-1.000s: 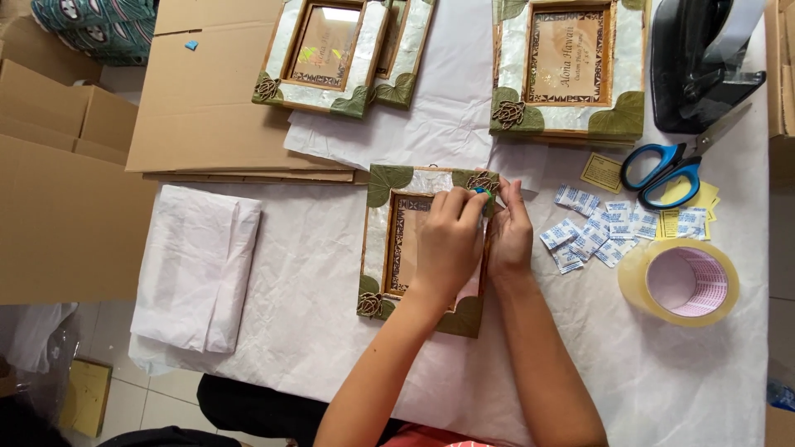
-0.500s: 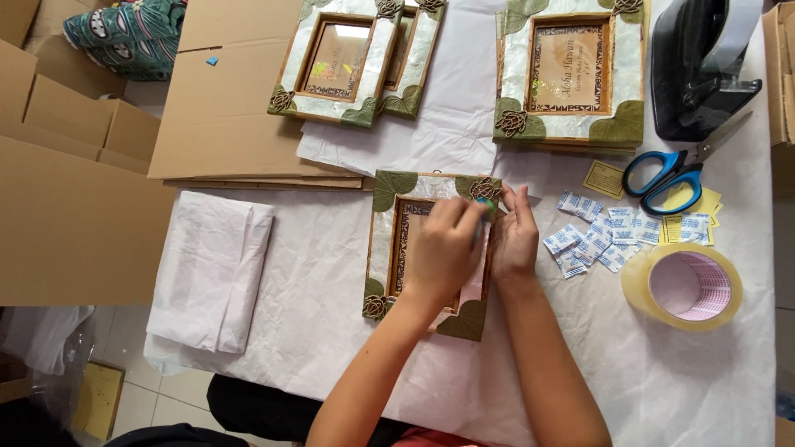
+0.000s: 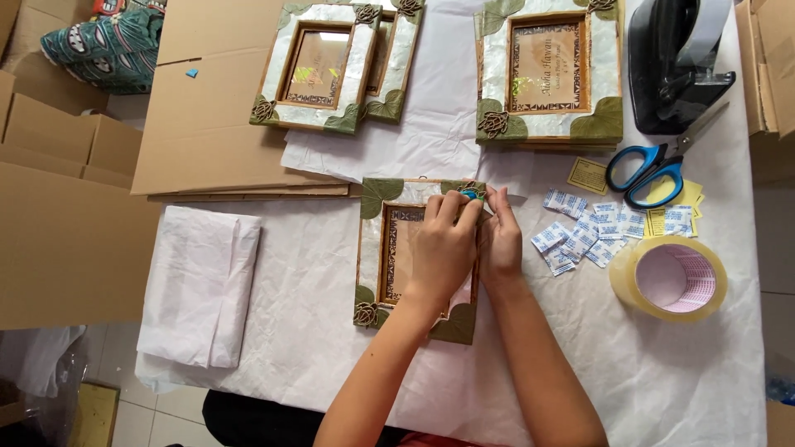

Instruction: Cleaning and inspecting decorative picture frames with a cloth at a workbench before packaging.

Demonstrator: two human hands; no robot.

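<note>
Moved hardly at all over the last second: kept the left hand (image 3: 443, 248) and right hand (image 3: 501, 240) side by side at centre frame, on the upper right corner of the shell-and-leaf picture frame (image 3: 377, 240) lying flat beneath them. Judged from that stillness that the fine work at the corner was still going on, not finished.

Saw around them, from biggest down:
- white wrapping paper (image 3: 331, 348) spread over the table
- flat cardboard sheets (image 3: 207, 108) at upper left
- two more matching frames, one (image 3: 319, 66) overlapping another at top centre, a larger one (image 3: 548, 70) at upper right
- folded white paper stack (image 3: 199, 285) at left, well apart from the hands
- black tape dispenser (image 3: 671, 66) in the top right corner
- clear tape roll (image 3: 669, 277) at right
- blue-handled scissors (image 3: 646, 170) just below the dispenser
- scattered white-and-blue sachets (image 3: 588, 232) near the right hand
- a yellow tag (image 3: 588, 175) above the sachets

Found the left fingers pinched together on a small blue-green piece (image 3: 470, 195) right at the frame's corner. Found the right fingertips drawn in to the same spot, touching the frame; could not tell whether they also gripped the piece.
</note>
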